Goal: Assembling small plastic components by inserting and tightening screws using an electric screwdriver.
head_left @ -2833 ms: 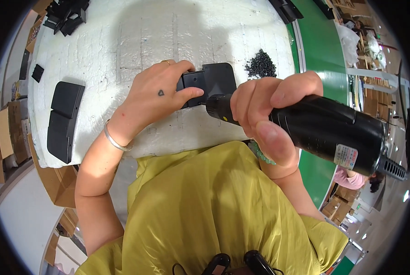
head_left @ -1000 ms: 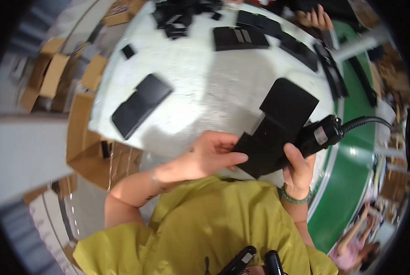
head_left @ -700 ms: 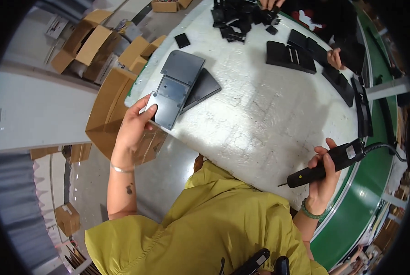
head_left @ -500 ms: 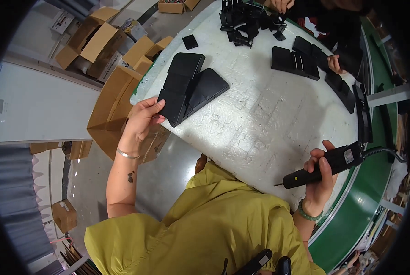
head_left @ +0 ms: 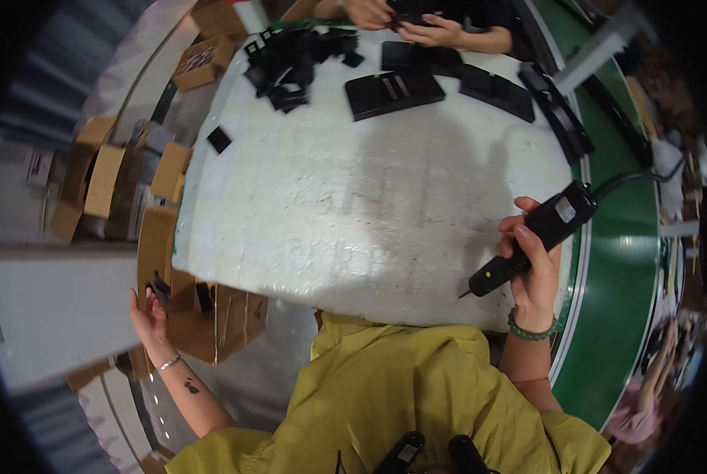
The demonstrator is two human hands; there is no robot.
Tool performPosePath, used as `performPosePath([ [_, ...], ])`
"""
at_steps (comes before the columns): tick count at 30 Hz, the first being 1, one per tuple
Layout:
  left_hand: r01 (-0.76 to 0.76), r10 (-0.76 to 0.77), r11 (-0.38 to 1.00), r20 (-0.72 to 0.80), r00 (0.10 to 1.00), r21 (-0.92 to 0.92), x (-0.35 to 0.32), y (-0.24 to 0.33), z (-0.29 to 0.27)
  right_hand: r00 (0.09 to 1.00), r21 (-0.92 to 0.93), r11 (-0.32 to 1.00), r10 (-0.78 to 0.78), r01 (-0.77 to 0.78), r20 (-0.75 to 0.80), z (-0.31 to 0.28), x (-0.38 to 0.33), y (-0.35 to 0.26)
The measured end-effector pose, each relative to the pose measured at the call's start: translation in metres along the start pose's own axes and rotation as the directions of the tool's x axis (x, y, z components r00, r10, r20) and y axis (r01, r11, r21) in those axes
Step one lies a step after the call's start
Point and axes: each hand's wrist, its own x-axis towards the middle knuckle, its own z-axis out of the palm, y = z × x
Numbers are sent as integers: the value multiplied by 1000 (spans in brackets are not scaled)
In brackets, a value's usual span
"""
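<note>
My right hand (head_left: 537, 265) grips a black electric screwdriver (head_left: 547, 231) above the table's near right corner. Its thin bit points down and left, touching nothing visible, and a cable leaves its upper end. Far to the left, my left hand (head_left: 149, 316) is stretched out at the edge of an open cardboard box (head_left: 231, 322), fingers apart and palm bare. Just beyond its fingertips a black plastic part (head_left: 160, 286) shows inside the box. Another dark piece (head_left: 205, 296) stands by the box's inner wall; their lower parts are hidden.
The white-topped table (head_left: 314, 213) carries a heap of black plastic pieces (head_left: 290, 67), a small black square (head_left: 220, 140) and several black panels (head_left: 394, 93). Across it a co-worker's hands (head_left: 432, 31) hold a dark part. A green conveyor (head_left: 618, 276) runs along the right.
The black panels that my left hand held at the table's left edge have left the tabletop. That hand has swung left and down to the box. My view has turned; the screwdriver stays in my right hand.
</note>
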Motion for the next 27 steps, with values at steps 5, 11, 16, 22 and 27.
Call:
performPosePath([
  [5,-284,95,935,624,775,211,-96,-56,209,997,3,999,-35,35,-64,-8,-4,-10],
  [11,-849,12,493,977,-213,-191,-220,-181,417,984,65,992,-101,111,-147,-30,-25,-15],
  [16,-792,16,-93,795,-607,-603,-227,-266,538,945,27,984,-164,178,-284,-56,-58,-22],
  [22,-824,-340,-52,786,-517,-565,-231,-265,589,843,29,951,-257,306,-474,-92,-83,-28],
  [27,-833,-38,-43,834,-551,-552,-246,-242,541,790,-9,908,-370,420,-488,-100,-71,-33],
])
